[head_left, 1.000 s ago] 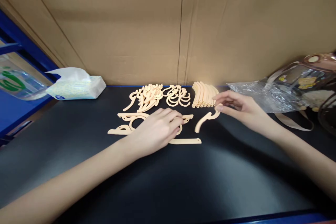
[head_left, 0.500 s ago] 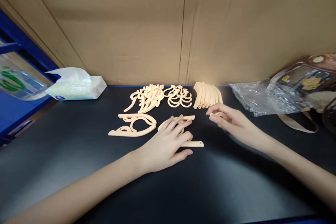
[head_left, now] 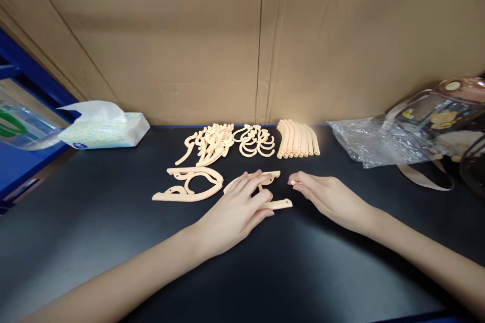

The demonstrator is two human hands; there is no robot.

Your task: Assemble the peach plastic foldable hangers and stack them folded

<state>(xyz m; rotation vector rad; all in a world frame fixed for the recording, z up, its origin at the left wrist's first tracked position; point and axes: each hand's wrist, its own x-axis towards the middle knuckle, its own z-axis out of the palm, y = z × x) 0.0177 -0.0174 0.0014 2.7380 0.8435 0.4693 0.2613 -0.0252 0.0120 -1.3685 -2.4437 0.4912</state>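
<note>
Where the flat wooden piece (head_left: pixel 265 197) lies mid-surface (head_left: pixel 303 272), left hand (head_left: pixel 235 209) rests on it, fingers spread, pressing it down. Right hand (head_left: pixel 329 199) sits just beside, pinching a small curved piece (head_left: pixel 293 182) whose tip shows at its fingertips. Assembled piece (head_left: pixel 189 186) lies left; sorted stacks (head_left: pixel 297 139) behind.

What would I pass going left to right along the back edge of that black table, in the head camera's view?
Tissue pack → pile of long curved pieces → pile of hook-shaped pieces → row of curved strips → crumpled clear plastic bag → transparent bottle with a pinkish lid.
</note>
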